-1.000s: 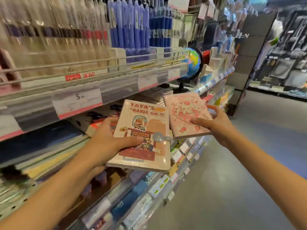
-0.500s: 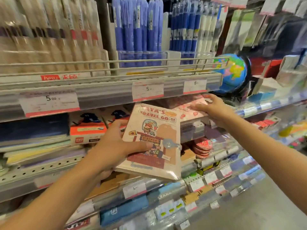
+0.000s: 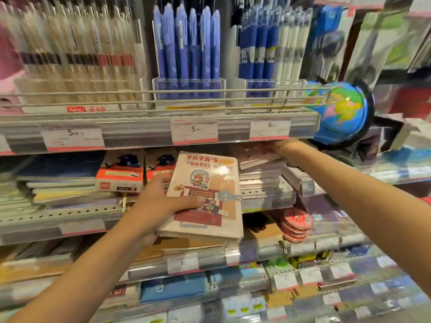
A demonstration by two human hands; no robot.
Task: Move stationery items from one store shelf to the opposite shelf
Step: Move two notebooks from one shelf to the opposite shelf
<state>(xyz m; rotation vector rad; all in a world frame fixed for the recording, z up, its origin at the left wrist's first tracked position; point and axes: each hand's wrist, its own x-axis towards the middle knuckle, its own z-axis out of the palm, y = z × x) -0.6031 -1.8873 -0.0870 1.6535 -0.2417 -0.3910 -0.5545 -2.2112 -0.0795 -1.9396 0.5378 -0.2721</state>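
Observation:
My left hand [image 3: 161, 203] grips a beige travel notebook [image 3: 207, 197] with cartoon art, holding it tilted in front of the middle shelf. My right hand [image 3: 283, 148] reaches under the upper shelf rail and rests on a pink notebook [image 3: 254, 152], which lies on top of a stack of notebooks [image 3: 263, 180]. The fingers of that hand are partly hidden by the rail, and whether they still grip the pink notebook is unclear.
Blue pens [image 3: 189, 50] and beige pens [image 3: 77, 57] hang above a wire rail [image 3: 163, 94]. A globe [image 3: 340, 113] stands at the right. Orange boxes [image 3: 119, 178] and stacked notebooks fill the middle shelf; price tags [image 3: 193, 131] line the shelf edges.
I turned from the aisle to face the shelf. My right hand carried the pink notebook under the upper shelf onto the stack. The left hand brought the travel notebook closer to the shelf.

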